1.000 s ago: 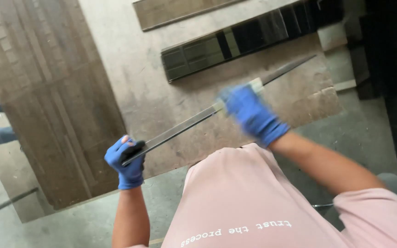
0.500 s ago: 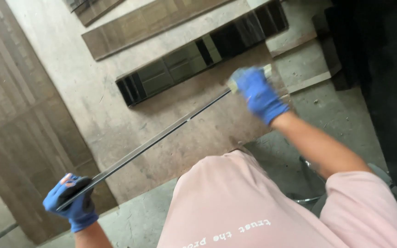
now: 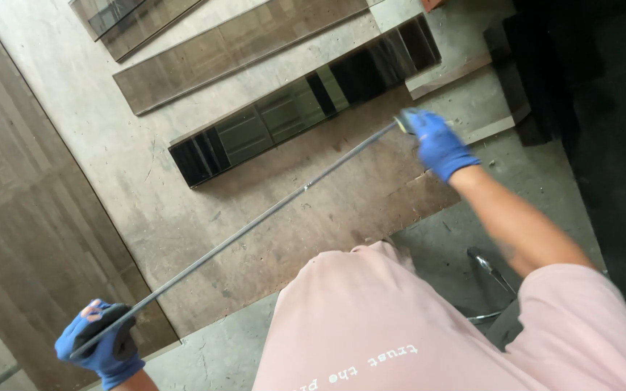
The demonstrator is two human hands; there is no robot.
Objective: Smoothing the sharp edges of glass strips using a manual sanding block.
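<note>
long glass pane (image 3: 255, 221) seen edge-on, carried level above the concrete floor (image 3: 96, 123). left hand (image 3: 99, 344) clamped on near end, right hand (image 3: 436, 145) closed on far end, spread to balance. dark glass strip (image 3: 306, 101) beyond pane.

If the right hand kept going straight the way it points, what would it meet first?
Probably the dark glass strip lying ahead of the right hand, which grips the long pane's end; depth is unclear.

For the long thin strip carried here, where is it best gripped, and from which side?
Grip the long thin strip at both far ends, from beyond each tip, as the left hand and right hand do: it is long, narrow and edge-on, so a one-handed middle grip would probably let it sag.
</note>
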